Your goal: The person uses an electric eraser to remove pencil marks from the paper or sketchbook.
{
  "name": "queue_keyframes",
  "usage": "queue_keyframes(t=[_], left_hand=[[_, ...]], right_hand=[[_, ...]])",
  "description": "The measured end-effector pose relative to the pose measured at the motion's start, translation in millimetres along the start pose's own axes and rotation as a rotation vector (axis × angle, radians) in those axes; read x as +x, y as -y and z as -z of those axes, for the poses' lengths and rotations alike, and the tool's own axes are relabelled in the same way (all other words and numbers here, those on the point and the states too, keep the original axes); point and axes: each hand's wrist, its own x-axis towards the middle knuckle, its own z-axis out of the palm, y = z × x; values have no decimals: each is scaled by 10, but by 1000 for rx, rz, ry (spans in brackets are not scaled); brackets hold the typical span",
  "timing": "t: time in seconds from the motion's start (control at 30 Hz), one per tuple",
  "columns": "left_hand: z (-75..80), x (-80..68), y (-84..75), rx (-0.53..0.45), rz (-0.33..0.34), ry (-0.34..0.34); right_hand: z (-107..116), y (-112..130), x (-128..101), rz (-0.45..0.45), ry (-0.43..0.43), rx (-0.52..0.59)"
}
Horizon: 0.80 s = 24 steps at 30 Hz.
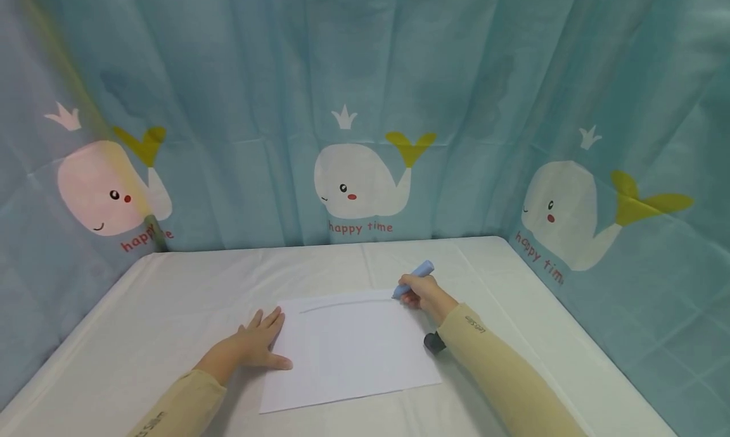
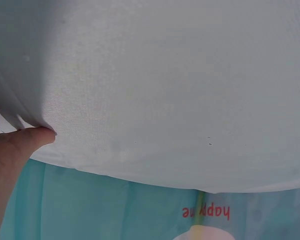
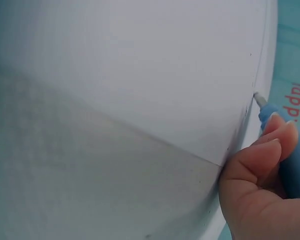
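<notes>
the right hand (image 1: 422, 292) grips a light blue plastic marker (image 1: 413, 278), its tip on the far right corner of the white rectangular sheet of paper (image 1: 353, 351); the barrel slants up and away to the right. a faint drawn line (image 1: 342, 304) runs leftward from the tip along the sheet's far edge — toward the left hand (image 1: 256, 345), which lies flat with fingers spread on the near left edge, on the white-clothed table (image 1: 171, 297).

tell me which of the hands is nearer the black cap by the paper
Right. The right hand grips a blue marker at the paper's far right corner, just beyond the black cap by that forearm. The left hand lies flat across the sheet, at its left edge.
</notes>
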Motion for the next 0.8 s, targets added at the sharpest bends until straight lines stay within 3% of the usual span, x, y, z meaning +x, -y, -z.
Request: queue_keyframes(t=[0.8], left_hand=[[-3, 1, -13, 3, -1, -6]], right_hand=[[46, -16, 23, -16, 72, -6]])
